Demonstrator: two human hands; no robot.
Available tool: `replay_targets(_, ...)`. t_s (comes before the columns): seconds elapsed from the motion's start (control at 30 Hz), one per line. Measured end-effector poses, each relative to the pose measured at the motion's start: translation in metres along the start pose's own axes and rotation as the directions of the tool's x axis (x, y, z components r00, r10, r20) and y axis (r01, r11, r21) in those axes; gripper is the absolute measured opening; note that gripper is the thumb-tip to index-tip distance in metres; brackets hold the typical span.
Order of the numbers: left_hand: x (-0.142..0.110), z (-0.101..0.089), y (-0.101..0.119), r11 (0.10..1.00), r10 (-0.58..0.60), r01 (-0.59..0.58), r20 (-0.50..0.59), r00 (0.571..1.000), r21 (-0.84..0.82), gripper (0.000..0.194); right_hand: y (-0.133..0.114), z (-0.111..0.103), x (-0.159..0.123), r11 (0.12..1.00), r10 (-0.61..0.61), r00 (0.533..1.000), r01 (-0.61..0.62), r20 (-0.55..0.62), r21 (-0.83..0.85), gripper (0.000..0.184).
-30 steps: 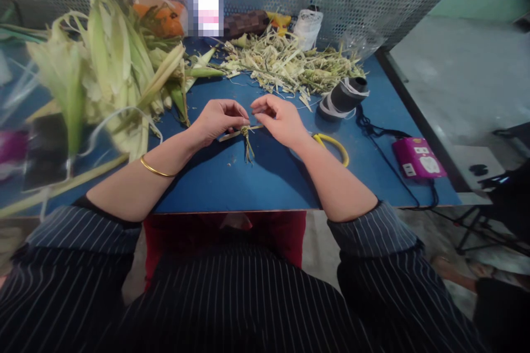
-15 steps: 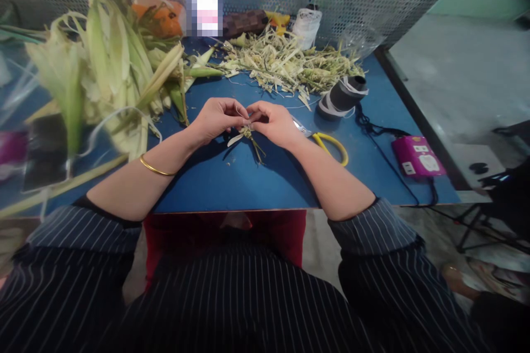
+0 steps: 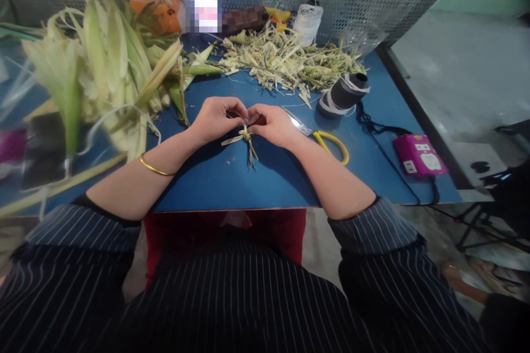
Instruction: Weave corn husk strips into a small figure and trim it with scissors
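Observation:
Over the blue table, my left hand [image 3: 218, 117] and my right hand [image 3: 271, 124] meet fingertip to fingertip, both closed in a pinch. Between them is the top of a small corn-husk bundle [image 3: 247, 137], tied at its middle, with thin stems hanging down and a pale strip sticking out to the left. The exact spot each finger grips is partly hidden. Beside my right wrist lie scissors [image 3: 331, 146] with yellow handles, blades partly behind the hand. A thin white thread [image 3: 296, 105] runs on the table behind my right hand.
Large corn husks [image 3: 111, 66] are heaped at the left, near a dark phone-like slab [image 3: 46, 149]. Shredded husk [image 3: 281, 63] piles at the back. A black spool [image 3: 343, 95], a white twine roll [image 3: 307, 25] and a purple power socket box [image 3: 420, 154] with cords stand to the right.
The husk bundle has turned so its stems hang more steeply, and its pale strip points further left. My right hand has shifted slightly down, showing more of the scissor blades.

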State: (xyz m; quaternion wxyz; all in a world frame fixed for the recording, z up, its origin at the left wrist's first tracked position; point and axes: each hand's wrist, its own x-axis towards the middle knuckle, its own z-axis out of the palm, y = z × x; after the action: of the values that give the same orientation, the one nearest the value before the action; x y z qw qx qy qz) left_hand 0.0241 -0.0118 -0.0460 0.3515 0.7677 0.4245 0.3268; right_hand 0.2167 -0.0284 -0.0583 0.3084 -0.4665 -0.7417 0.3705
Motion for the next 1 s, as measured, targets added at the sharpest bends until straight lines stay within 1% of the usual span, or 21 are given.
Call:
replay_targets(0.1, -0.004, 0.002, 0.002, 0.987, 0.075, -0.069, -0.035, 0.997, 0.147, 0.015, 0.001, 0.001, 0.0, 0.999, -0.017, 1.0, 0.016, -0.008, -0.042, 0.018)
replay_targets(0.17, -0.006, 0.003, 0.002, 0.961, 0.126, -0.106, -0.065, 0.99, 0.257, 0.019, 0.002, 0.002, 0.0, 0.998, -0.019, 1.0, 0.018, -0.017, -0.052, 0.02)
replay_targets(0.27, -0.008, 0.006, 0.0, 0.886, 0.213, -0.155, -0.086, 0.973, 0.436, 0.019, 0.003, 0.003, 0.0, 0.999, -0.021, 0.999, 0.019, -0.029, -0.046, 0.023)
replay_targets(0.37, -0.007, 0.008, -0.003, 0.829, 0.262, -0.181, -0.083, 0.961, 0.529, 0.02, 0.004, 0.004, 0.0, 0.998, -0.026, 0.999, 0.024, -0.038, -0.058, 0.021)
replay_targets(0.53, -0.007, 0.007, -0.005, 0.812, 0.265, -0.166, -0.1, 0.959, 0.56, 0.023, 0.004, 0.005, 0.0, 0.999, -0.054, 0.998, 0.054, -0.017, 0.0, 0.016)
replay_targets(0.63, -0.005, 0.006, -0.005, 0.801, 0.284, -0.177, -0.102, 0.953, 0.572, 0.025, 0.002, 0.005, 0.0, 0.999, -0.024, 0.999, 0.026, -0.042, 0.047, 0.013)
replay_targets(0.7, -0.004, 0.006, -0.007, 0.799, 0.305, -0.205, -0.087, 0.948, 0.565, 0.027, 0.0, 0.004, 0.001, 0.998, 0.018, 0.995, -0.012, -0.1, 0.061, 0.013)
replay_targets(0.8, -0.003, 0.008, -0.01, 0.802, 0.341, -0.262, -0.051, 0.939, 0.536, 0.026, 0.0, 0.001, 0.001, 0.997, 0.038, 0.985, -0.027, -0.171, 0.066, 0.021)
replay_targets(0.9, -0.003, 0.009, -0.011, 0.791, 0.394, -0.332, -0.011, 0.919, 0.514, 0.024, 0.002, 0.0, 0.002, 0.999, 0.002, 0.986, 0.006, -0.164, 0.05, 0.025)
replay_targets(1.0, -0.004, 0.008, -0.009, 0.774, 0.429, -0.391, 0.042, 0.902, 0.497, 0.025, 0.003, 0.001, 0.002, 0.999, -0.003, 0.987, 0.012, -0.16, 0.052, 0.019)
